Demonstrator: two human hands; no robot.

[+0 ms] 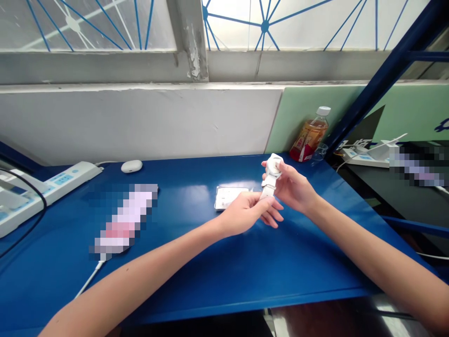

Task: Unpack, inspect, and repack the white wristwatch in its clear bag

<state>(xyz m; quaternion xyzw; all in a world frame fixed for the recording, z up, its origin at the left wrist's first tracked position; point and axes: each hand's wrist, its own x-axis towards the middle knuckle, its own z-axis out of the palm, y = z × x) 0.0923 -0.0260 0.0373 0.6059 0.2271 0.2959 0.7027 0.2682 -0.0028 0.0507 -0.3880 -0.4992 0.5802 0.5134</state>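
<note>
A white wristwatch (269,181), its round part at the top and its buckled strap hanging down, is held up over the blue desk. My right hand (296,187) pinches the round part between thumb and fingers. Lower down, my left hand (245,213) grips the strap between thumb and index finger, its other fingers stretched out. Behind my left hand, a flat white packet (228,196) with a shiny cover lies on the desk, partly hidden by the hand.
On the blue desk (196,276) are a blurred phone (128,217) on a white cable, a white earbud case (132,166) and a white power strip (66,180) at left. A drink bottle (310,135) leans at the back right, beside a slanting blue metal post (372,89).
</note>
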